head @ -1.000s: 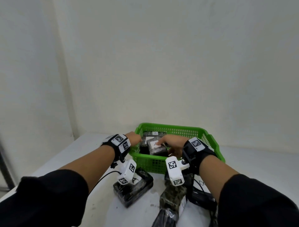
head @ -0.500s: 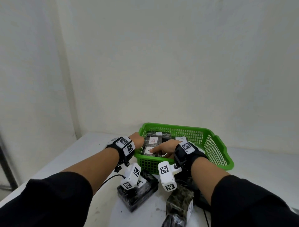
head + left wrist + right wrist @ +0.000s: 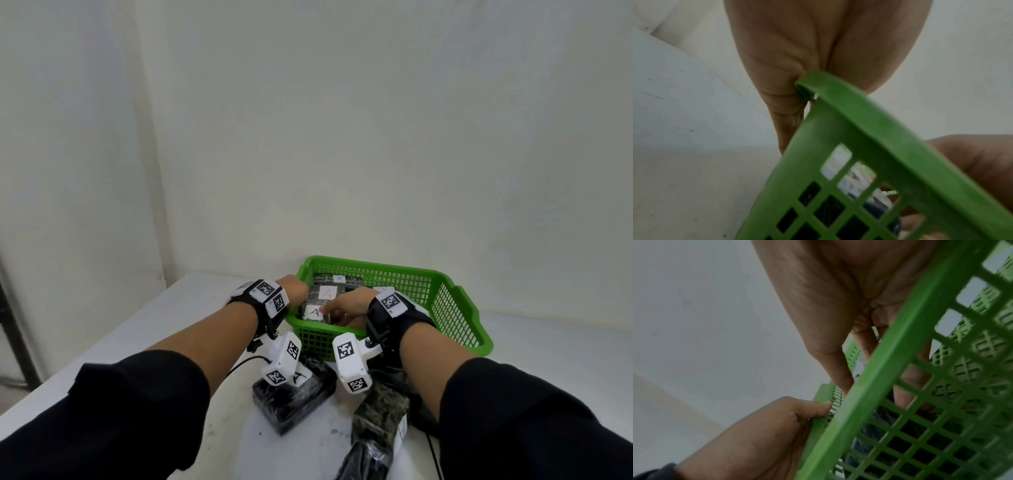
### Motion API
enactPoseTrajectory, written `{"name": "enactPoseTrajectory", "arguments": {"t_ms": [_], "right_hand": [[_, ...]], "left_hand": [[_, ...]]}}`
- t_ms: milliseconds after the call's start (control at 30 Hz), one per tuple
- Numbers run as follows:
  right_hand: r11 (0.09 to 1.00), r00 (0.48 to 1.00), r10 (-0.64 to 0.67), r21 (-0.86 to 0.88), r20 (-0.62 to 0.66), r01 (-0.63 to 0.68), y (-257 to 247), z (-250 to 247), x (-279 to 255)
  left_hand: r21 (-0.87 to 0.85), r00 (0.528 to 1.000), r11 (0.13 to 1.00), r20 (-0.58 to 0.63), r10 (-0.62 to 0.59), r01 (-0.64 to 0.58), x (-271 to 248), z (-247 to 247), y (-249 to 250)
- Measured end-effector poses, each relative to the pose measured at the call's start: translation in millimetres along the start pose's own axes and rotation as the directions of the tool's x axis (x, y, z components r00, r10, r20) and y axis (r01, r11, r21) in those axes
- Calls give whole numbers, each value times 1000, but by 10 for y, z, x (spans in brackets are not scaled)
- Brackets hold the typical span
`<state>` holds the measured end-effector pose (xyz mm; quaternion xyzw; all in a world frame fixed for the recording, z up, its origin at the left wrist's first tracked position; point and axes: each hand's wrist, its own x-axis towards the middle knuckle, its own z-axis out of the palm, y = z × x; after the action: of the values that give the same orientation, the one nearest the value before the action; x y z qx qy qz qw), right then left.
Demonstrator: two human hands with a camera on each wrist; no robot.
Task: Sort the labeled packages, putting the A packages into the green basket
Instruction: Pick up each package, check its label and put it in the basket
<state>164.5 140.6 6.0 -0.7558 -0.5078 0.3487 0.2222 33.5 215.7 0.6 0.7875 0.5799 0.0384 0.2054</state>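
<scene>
The green basket (image 3: 376, 265) stands on the white table and holds several dark wrapped packages with white A labels (image 3: 327, 293). My left hand (image 3: 294, 286) grips the basket's near-left rim corner. In the left wrist view its fingers (image 3: 793, 78) curl over the rim (image 3: 869, 113). My right hand (image 3: 349, 303) reaches inside the basket, fingers stretched flat on the nearest A package (image 3: 313, 312). In the right wrist view those fingers (image 3: 838, 373) run straight down behind the mesh wall (image 3: 879, 378), and the left hand (image 3: 777, 426) holds the rim.
On the table in front of the basket lie a black wrapped package (image 3: 294, 401), its label partly hidden by the wrist camera, a camouflage-patterned package (image 3: 380, 411) and another black one (image 3: 363, 462). A cable (image 3: 246, 359) runs under my left forearm. The wall is close behind.
My right hand has slid a little to the left over the A package in the basket. The left hand has kept its hold on the rim.
</scene>
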Motion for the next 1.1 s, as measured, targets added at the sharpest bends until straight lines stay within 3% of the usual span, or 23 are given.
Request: {"name": "enactPoseTrajectory", "arguments": {"t_ms": [100,200,367,600,1000,1100], "right_hand": [[1000,999,-10,11,-52,10,16,-78,-82],[996,991,-89,-4,-100,89,35,-182,-190],[944,917,-316,-179,-245,277,103,-347,-533],[865,899,-400,-398,-177,306,377,-390,-1097],[821,867,-483,-408,-123,399,1035,-438,-1702],[806,865,-493,-426,-100,410,1183,-354,-1830]], "left_hand": [[-71,1000,997,21,-4,5,-92,-72,20],[-129,998,991,-50,-45,38,-158,-129,35],[-3,983,999,-179,33,-35,-424,-155,88],[81,967,974,-131,219,-209,-912,21,232],[-2,899,902,-77,431,-432,-2087,320,386],[41,915,915,3,403,-402,-2297,461,352]]}}
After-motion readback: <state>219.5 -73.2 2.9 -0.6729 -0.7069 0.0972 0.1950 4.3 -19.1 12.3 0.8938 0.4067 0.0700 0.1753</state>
